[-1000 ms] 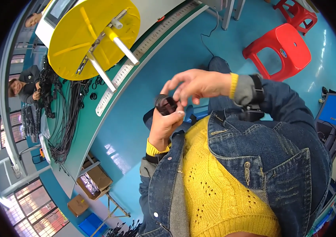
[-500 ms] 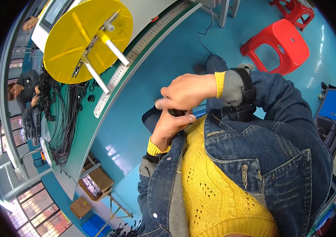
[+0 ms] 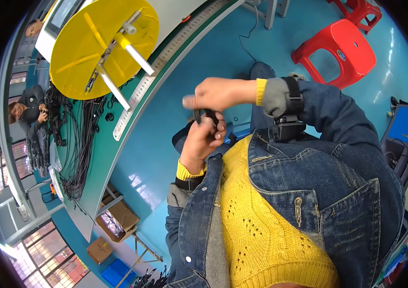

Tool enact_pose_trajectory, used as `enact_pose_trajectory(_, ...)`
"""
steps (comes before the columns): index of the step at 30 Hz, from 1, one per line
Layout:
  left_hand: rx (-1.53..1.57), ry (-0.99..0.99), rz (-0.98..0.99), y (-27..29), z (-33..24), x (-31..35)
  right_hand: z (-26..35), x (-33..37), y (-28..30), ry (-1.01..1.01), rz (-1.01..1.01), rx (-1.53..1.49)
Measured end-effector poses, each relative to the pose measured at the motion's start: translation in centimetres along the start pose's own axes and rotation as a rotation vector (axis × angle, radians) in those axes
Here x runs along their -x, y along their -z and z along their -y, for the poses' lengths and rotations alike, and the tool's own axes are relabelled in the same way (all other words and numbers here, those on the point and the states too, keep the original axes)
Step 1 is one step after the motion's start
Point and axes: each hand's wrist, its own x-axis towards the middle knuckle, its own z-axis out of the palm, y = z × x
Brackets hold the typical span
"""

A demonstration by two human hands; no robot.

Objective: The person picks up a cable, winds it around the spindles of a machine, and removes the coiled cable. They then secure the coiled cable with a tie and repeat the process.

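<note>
Blue floor, red stool (image 3: 343, 50), yellow reel (image 3: 100, 41), left hand (image 3: 203, 141) and right hand (image 3: 218, 93) fingers gripping small black part (image 3: 208, 115).

The person wears a blue denim jacket (image 3: 319, 192) that fills the lower right of the frame, with orange-brown stitching along its seams, a stitched chest pocket and metal snap buttons down the front edge at the lower middle. Under it is a bright yellow knitted sweater (image 3: 261, 230) with a cable and eyelet pattern and a ribbed hem at the bottom edge. Yellow ribbed cuffs stick out past grey inner sleeves at both wrists. The right hand (image 3: 220, 93) has a black strap with a small black box on it around the wrist, near the upper middle; the left hand (image 3: 201, 141) has a black band at its wrist too
</note>
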Motion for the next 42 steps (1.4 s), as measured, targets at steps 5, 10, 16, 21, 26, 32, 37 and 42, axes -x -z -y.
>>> enact_pose_trajectory(5,0.445,-0.036,0.241,1.0,-1.0,1.5,-1.3,1.6,1.7,-0.198,-0.116,-0.221)
enact_pose_trajectory(10,0.362,-0.300,0.192,2.2,-0.6,2.3,-3.1,1.7,0.7,-0.171,-0.086,-0.232)
enact_pose_trajectory(16,0.116,-0.373,-0.289,3.5,-1.1,4.3,-5.9,0.9,-1.7,-0.112,-0.052,-0.230)
enact_pose_trajectory(21,0.117,-0.348,-0.301,1.9,-1.6,5.6,-4.6,0.1,-2.6,0.001,-0.061,-0.181)
enact_pose_trajectory(26,0.014,-0.114,-0.156,1.0,-1.4,6.9,2.7,-2.1,-2.9,0.512,0.006,0.228)
enact_pose_trajectory(32,-0.093,-0.054,-0.216,1.2,-2.2,6.5,3.6,-4.7,-3.3,0.385,0.249,0.478)
enact_pose_trajectory(37,-0.331,-0.001,-0.462,-0.1,-2.8,5.6,2.6,-3.4,-5.6,0.404,-0.009,0.621)
enact_pose_trajectory(42,-0.446,-0.036,-0.342,1.6,-0.1,5.9,2.5,-1.0,-6.3,0.281,0.171,0.629)
